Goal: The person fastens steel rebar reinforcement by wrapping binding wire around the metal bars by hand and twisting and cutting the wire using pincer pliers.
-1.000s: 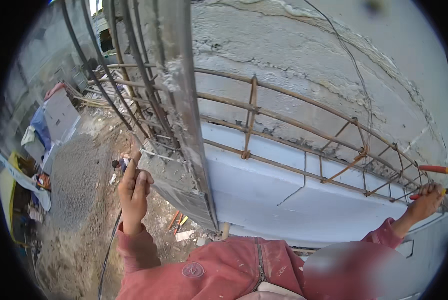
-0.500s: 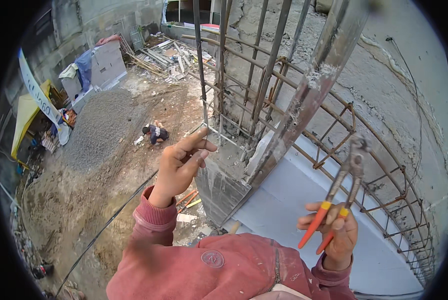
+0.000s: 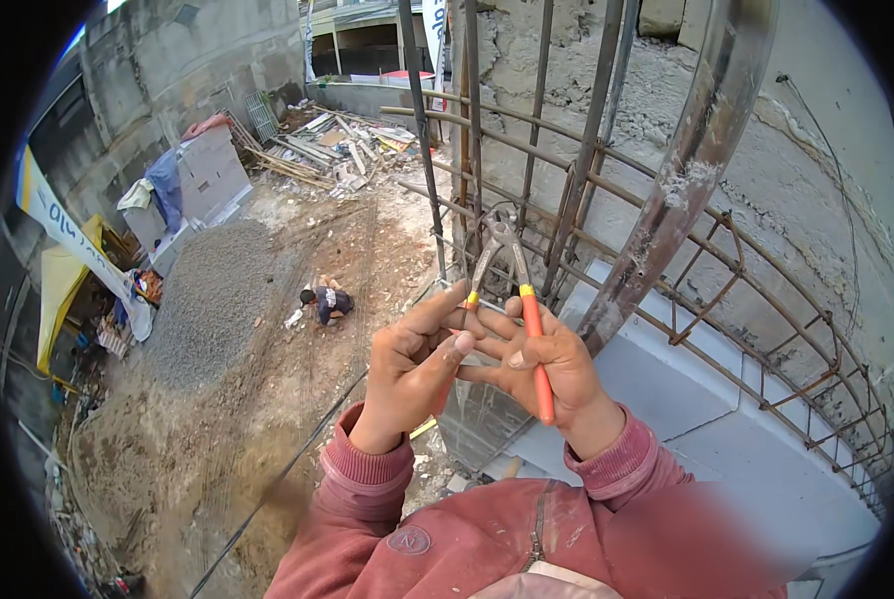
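The end-cutting pincers [image 3: 532, 311], with red and yellow handles, are held upright in my right hand [image 3: 562, 369]. My right thumb lies over one handle, and the fingers spread toward the other handle. The worn metal jaws point up in front of the rebar column cage [image 3: 475, 150]. My left hand [image 3: 404, 369] is close beside the second handle, its fingers bent and its thumb near the fingertips. Whatever it may pinch is too small to make out. Below both hands, a grey concrete column block [image 3: 472, 429] is partly hidden.
A thick steel pipe [image 3: 681, 190] slants up at the right. Behind it, a curved rebar cage [image 3: 736, 265] runs along the rough wall over white panels [image 3: 686, 399]. Far below left are a gravel heap [image 3: 217, 295], a crouching person [image 3: 329, 301] and scrap timber [image 3: 342, 145].
My right hand has brought the pincers from the right to the middle, beside my left hand. The view has shifted, and the left hand sits lower and further right in it.
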`<act>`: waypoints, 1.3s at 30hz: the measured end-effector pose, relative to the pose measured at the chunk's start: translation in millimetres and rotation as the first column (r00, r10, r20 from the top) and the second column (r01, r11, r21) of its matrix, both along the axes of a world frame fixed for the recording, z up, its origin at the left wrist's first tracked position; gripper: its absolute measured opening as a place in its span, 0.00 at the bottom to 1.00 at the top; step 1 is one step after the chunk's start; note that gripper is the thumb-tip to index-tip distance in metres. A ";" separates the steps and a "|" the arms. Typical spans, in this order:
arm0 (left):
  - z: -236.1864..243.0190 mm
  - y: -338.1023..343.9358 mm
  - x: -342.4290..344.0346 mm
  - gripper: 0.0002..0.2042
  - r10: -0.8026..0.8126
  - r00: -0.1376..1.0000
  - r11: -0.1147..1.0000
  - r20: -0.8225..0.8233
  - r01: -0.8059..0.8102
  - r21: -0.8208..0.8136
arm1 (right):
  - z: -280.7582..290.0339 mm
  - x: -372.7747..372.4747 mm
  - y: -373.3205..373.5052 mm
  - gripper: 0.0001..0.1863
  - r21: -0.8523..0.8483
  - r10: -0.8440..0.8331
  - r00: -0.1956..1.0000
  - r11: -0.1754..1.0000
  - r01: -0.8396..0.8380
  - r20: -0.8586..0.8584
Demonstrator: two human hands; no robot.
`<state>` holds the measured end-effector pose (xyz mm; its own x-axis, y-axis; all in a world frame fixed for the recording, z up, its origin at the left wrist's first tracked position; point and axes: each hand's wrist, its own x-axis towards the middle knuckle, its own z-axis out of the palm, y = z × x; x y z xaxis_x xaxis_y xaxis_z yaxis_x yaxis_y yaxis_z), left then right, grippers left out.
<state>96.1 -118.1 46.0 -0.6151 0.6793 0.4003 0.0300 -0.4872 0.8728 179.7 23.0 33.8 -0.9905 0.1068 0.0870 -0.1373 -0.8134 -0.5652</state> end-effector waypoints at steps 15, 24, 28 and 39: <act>-5.0 0.9 -22.8 0.26 0.062 0.938 0.993 -0.340 -0.091 -0.070 | 8.6 -36.2 7.5 0.22 -0.282 -0.103 0.994 0.955 0.091 -0.026; 6.0 -0.4 -17.9 0.26 0.025 0.760 0.984 -0.649 -0.132 -0.117 | 6.8 -44.2 -3.0 0.12 -0.200 0.034 0.983 0.980 0.003 0.182; 6.3 1.3 -37.7 0.23 -0.035 0.857 0.985 -0.515 -0.059 -0.164 | -11.5 -55.5 5.7 0.13 -0.117 -0.041 0.992 0.992 0.055 0.118; 13.0 114.8 -68.8 0.31 -0.336 0.711 0.741 0.618 0.604 -0.292 | -18.8 -60.0 2.9 0.07 -0.159 -0.024 1.000 0.987 0.026 0.011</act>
<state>27.3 -3.4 59.0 -0.1707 0.9429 -0.2859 -0.5875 0.1356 0.7978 119.8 25.9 15.0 -0.9880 0.1433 0.0579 -0.1543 -0.8896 -0.4299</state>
